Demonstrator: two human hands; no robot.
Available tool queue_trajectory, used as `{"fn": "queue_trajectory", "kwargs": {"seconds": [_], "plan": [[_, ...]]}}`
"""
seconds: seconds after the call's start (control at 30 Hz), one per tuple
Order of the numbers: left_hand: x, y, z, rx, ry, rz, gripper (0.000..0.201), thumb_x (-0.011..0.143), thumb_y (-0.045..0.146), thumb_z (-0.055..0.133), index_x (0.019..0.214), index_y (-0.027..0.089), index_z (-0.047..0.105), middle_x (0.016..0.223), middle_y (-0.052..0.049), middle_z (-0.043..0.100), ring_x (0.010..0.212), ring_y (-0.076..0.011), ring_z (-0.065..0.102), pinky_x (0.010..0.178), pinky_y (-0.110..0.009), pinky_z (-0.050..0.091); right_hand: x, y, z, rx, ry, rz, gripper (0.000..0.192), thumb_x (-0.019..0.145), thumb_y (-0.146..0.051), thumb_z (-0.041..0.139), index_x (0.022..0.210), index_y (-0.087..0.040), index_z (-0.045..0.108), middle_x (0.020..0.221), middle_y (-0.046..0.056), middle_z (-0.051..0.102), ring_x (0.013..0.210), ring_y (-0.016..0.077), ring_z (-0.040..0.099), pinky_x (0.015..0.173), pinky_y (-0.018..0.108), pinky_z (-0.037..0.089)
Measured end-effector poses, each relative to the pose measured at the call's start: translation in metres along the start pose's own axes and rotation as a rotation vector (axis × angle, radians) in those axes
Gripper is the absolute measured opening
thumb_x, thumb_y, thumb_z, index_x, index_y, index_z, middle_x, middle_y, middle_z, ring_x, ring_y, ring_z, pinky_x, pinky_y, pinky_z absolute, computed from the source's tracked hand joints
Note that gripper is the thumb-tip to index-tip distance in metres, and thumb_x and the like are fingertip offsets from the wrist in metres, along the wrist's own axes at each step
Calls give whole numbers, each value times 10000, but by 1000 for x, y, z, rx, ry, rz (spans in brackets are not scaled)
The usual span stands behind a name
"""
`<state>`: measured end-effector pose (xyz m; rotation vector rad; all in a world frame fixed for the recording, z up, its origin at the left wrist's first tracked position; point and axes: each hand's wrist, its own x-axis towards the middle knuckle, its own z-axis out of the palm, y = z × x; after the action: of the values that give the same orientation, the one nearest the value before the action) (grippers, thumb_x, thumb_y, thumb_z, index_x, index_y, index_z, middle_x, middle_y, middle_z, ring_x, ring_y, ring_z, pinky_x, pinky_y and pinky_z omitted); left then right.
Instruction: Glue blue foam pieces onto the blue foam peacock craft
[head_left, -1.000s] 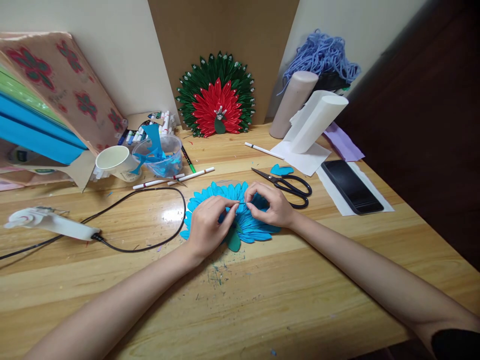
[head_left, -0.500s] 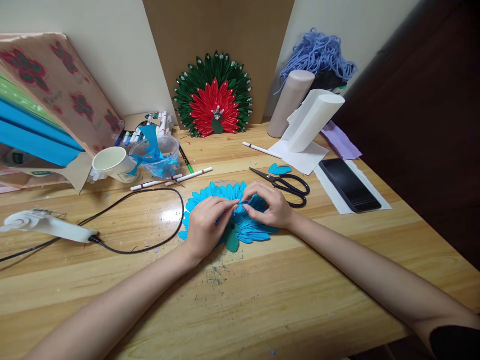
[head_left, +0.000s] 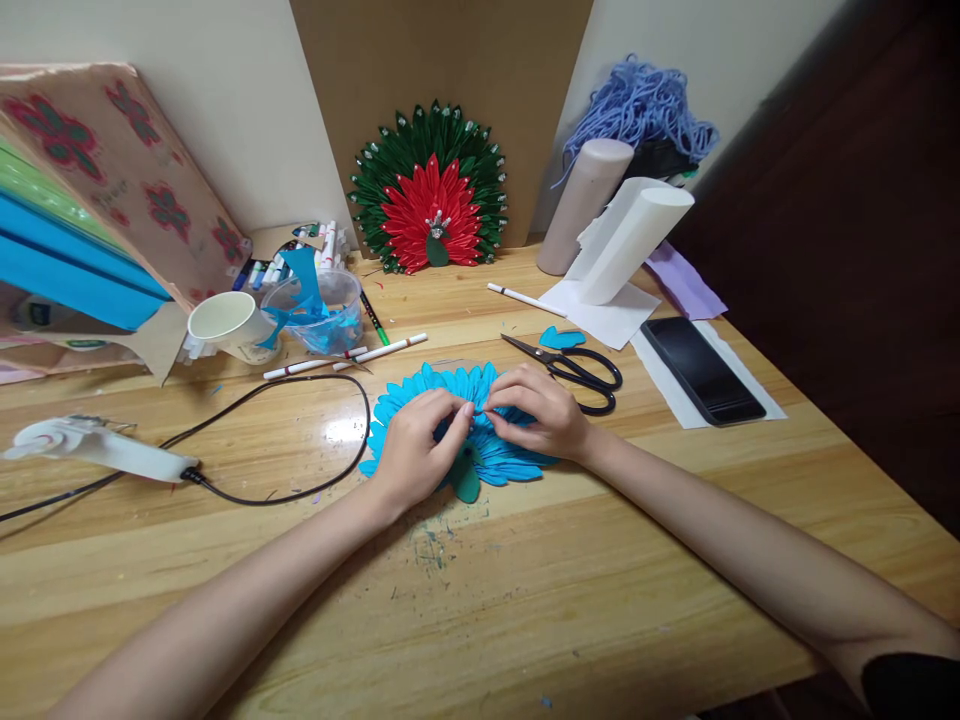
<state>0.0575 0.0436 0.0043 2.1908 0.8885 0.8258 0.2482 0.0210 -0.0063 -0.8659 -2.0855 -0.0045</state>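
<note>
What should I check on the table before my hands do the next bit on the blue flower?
1. Both hands on the work: ok. The left hand and right hand pinch together over the blue petal fan.
2. Fan lying flat on the wooden table: ok.
3. What the fingertips pinch: cannot tell, it is too small to see.
4. Scissors out of the way: not ok, they lie close behind the right hand, blades toward the fan.
5. Glue gun set aside: ok, it lies far left, though its black cord loops near the fan.
6. Phone away from the work: ok.
</note>
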Motion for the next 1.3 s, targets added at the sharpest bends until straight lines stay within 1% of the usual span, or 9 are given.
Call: {"fn": "queue_trajectory", "kwargs": {"seconds": [0.17,0.3,0.5,0.63,0.8,1.0,1.13,1.3], "plan": [[1,0,0,-56,13,-29,208,882,265,477,765,158,610,741,-34,622,717,-143,563,691,-265,432,0,0,0,-12,-19,-16,109,793,-137,585,881,-199,572,787,49,612,714,158,550,646,304,477],[1,-1,0,-94,23,-31,183,870,251,499,796,165,643,770,-42,656,733,-148,590,704,-274,451,0,-1,0,5,-27,4,97,800,-144,568,875,-205,568,795,47,612,725,162,555,656,311,483],[0,-1,1,-71,44,40,145,847,236,545,854,181,678,808,-43,694,753,-151,615,720,-281,472,1,-1,1,38,-5,50,109,791,-132,557,870,-206,547,786,40,612,732,166,573,664,322,493],[0,-1,2,-29,64,87,144,829,238,573,891,180,689,795,-50,700,724,-153,618,685,-282,477,1,0,2,49,0,64,117,780,-126,566,863,-204,539,789,40,607,735,166,571,666,321,493],[-1,-3,4,7,94,144,135,834,209,564,873,181,690,817,-50,711,737,-151,625,697,-287,483,0,0,2,69,-14,83,128,771,-114,575,859,-197,535,798,43,603,749,167,565,697,330,490],[-2,-5,5,33,125,188,119,829,198,571,850,178,687,809,-45,713,717,-142,626,672,-274,485,0,0,1,123,-31,164,130,771,-168,590,880,-197,525,817,43,593,796,180,559,725,345,485],[-3,-5,5,61,120,220,139,837,203,561,886,175,688,799,-47,709,705,-138,621,655,-269,484,1,0,1,158,-67,190,83,782,-199,574,845,-195,520,807,42,582,786,178,548,719,343,480],[-4,-5,4,104,94,226,162,851,222,542,904,178,688,802,-59,708,717,-147,618,657,-276,482,3,0,0,201,-94,220,59,788,-193,559,829,-187,516,795,44,577,775,172,535,717,339,471]]}}
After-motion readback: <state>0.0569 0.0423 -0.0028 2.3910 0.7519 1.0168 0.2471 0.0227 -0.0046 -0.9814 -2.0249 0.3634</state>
